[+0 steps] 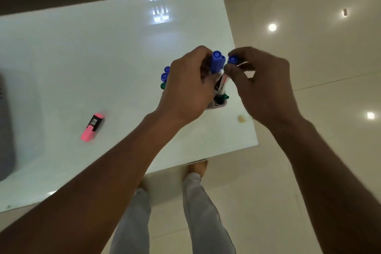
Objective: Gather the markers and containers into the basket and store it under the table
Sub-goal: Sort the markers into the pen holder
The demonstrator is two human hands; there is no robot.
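My left hand [186,86] grips a bunch of blue-capped markers [216,62] upright above a white container [220,105] near the table's right edge. My right hand [261,86] pinches one more blue-capped marker [233,60], whose white barrel slants down into the container. More blue and green caps [165,77] show left of my left hand. A green cap [226,96] sticks out by the container's rim. A pink highlighter [92,127] lies alone on the white table [103,51], to the left. The container's far side is hidden by my hands.
A dark grey object [6,130], perhaps the basket, is blurred at the table's left edge. A small yellowish scrap [241,118] lies near the right edge. Glossy tiled floor [309,47] surrounds the table. My legs and feet [195,202] stand at the near corner.
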